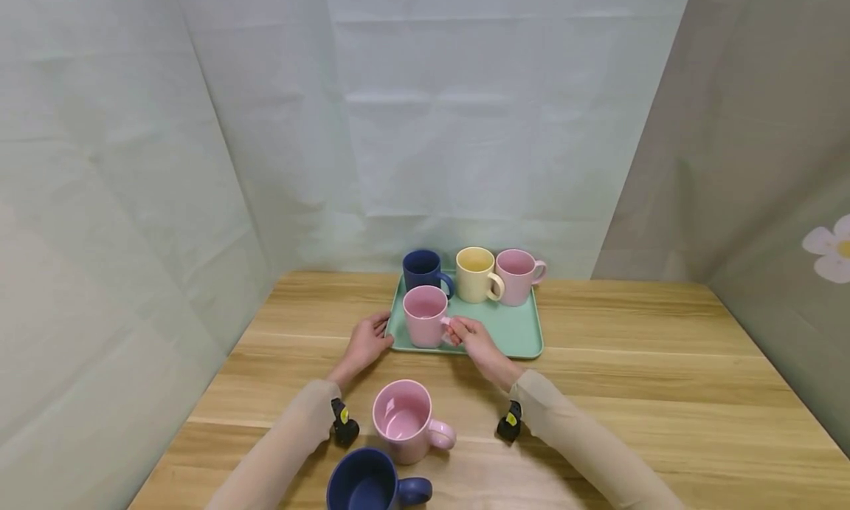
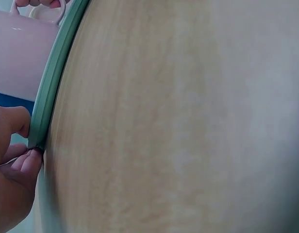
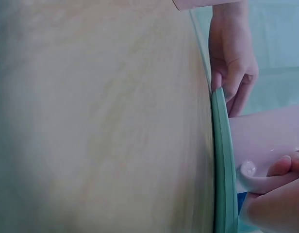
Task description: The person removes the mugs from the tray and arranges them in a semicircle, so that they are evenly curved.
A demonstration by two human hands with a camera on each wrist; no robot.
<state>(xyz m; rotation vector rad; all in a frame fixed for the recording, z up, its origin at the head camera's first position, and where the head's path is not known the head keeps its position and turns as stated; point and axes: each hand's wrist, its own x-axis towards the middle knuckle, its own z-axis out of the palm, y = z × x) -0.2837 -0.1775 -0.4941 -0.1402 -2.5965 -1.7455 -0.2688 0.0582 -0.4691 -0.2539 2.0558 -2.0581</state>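
Note:
My right hand [image 1: 474, 342] pinches the handle of a pink mug [image 1: 423, 329], which sits upright at the front left of a green tray [image 1: 514, 334]. In the right wrist view, the thumb and fingers [image 3: 280, 206] close round that handle. My left hand [image 1: 367, 345] grips the tray's front-left corner. The left wrist view shows its thumb on one side of the rim [image 2: 45, 97] and its fingers on the other. Behind the held mug, a dark blue mug [image 1: 421, 269], a cream mug [image 1: 473, 283] and another pink mug [image 1: 513, 285] stand along the tray's back.
Between my forearms, a pink mug [image 1: 403, 421] stands on the wooden table [image 1: 631, 392]. Closer to me is a dark blue mug [image 1: 365, 484], partly cut off by the frame. A pale cloth [image 1: 438, 126] hangs behind the table, with more cloth at both sides.

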